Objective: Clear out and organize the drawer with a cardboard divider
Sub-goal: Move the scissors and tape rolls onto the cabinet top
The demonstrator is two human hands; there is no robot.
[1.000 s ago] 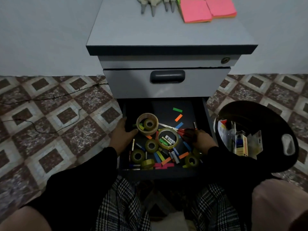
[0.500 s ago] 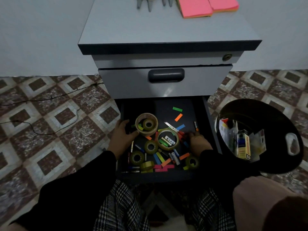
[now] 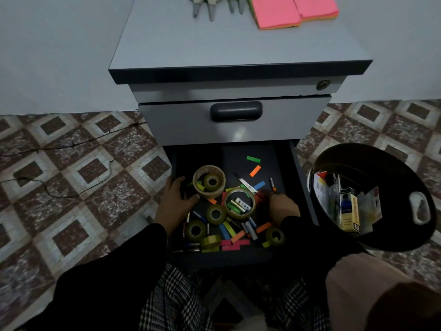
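Observation:
The bottom drawer (image 3: 253, 154) is pulled open and dark inside. It holds several tape rolls, coloured paper strips, batteries (image 3: 242, 204), a small pair of scissors (image 3: 247, 185) and an orange-tipped pen (image 3: 272, 183). My left hand (image 3: 175, 199) is cupped round the left side of the large brown tape roll (image 3: 209, 181), thumb at its base. My right hand (image 3: 282, 206) reaches in from the right, fingers curled down onto red paper strips (image 3: 261, 195) beside the clear tape roll (image 3: 239, 203). Its fingertips are hard to make out in the dark.
A black bin (image 3: 405, 163) with cartons and wrappers stands right of the drawer. The upper drawer (image 3: 236, 111) is closed. Pink sticky notes (image 3: 279, 13) and grey-handled tools (image 3: 210, 5) lie on the cabinet top. A thin cable (image 3: 71, 144) runs over the tiled floor at left.
My right hand has shifted a little along the red strips near the clear roll. My left hand has stayed at the large roll. The view has tilted slightly.

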